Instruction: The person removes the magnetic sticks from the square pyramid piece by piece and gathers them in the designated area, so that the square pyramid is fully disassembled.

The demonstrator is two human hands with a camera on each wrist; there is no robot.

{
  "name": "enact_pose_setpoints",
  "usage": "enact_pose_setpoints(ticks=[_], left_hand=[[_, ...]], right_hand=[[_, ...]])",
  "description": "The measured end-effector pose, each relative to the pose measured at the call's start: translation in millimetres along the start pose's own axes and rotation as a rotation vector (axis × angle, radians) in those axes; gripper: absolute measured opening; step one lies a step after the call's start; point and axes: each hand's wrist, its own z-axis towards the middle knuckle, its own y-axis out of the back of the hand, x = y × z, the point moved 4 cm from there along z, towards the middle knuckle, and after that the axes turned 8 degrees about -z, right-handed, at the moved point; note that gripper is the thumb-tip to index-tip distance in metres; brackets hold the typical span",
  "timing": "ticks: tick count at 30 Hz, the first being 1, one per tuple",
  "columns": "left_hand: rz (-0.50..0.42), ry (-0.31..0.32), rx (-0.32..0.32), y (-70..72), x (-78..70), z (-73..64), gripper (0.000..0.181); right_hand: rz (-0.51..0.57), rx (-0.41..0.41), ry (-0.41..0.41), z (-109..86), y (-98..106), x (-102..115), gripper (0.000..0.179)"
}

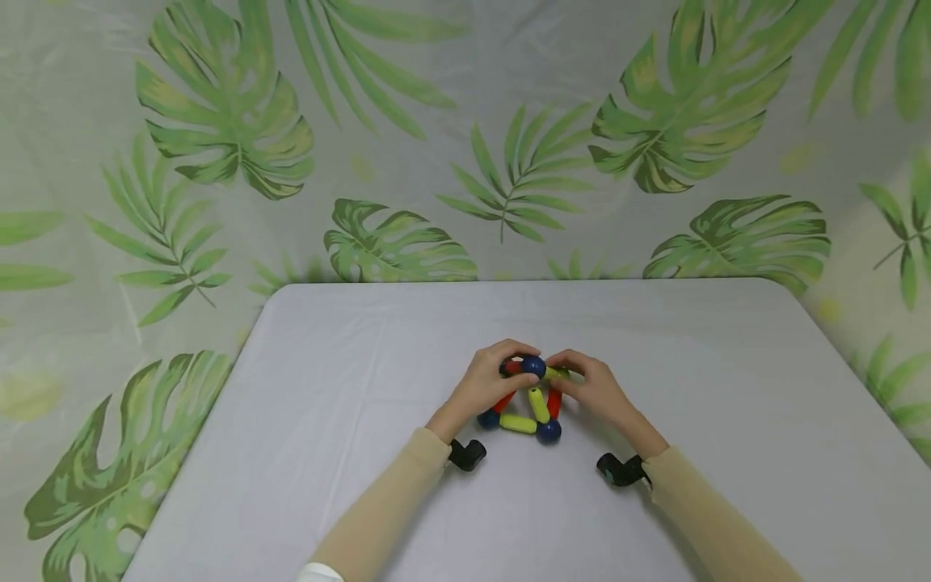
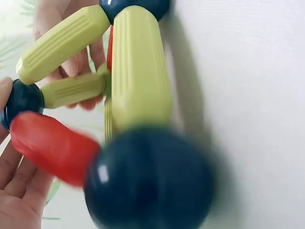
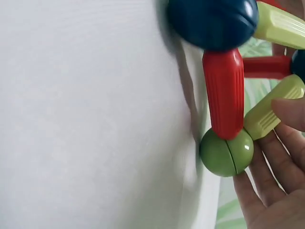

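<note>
Blue top ball [image 1: 533, 367] sits in the left hand's [image 1: 489, 381] fingers; the right hand's [image 1: 592, 388] pinch a yellow rod [image 3: 264, 112]. Their frame [image 1: 519, 423] stands between them on the surface [image 1: 364, 347]. One front yellow rod [image 1: 539, 405] leans lengthwise toward that ball, left hand nearer. Visible: three blue balls [image 1: 549, 431], one green ball [image 3: 226, 151], at least three yellow rods, three red rods [image 3: 223, 95].

Stands on the table [image 1: 334, 364] as a jointed frame [image 1: 539, 406], with a raised ball [image 1: 534, 368] between left hand [image 1: 483, 377] and right hand [image 1: 595, 390]. Lower down, includes a rod [image 1: 518, 423] between left ball [image 1: 488, 419] and right ball [image 1: 549, 432] (backdrop [image 1: 407, 162] behind the table).
</note>
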Motion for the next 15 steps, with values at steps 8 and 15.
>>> enact_pose_setpoints(ticks=[8, 15], left_hand=[[0.079, -0.045, -0.007, 4.6, -1.6, 0.4, 0.031], [0.101, -0.095, 0.032, -0.1, -7.0, -0.3, 0.036]], right_hand=[[-0.065, -0.087, -0.027, -15.9, -6, 5, 0.021], [-0.002, -0.131, -0.028, -27.2, -18, 18, 0.023]])
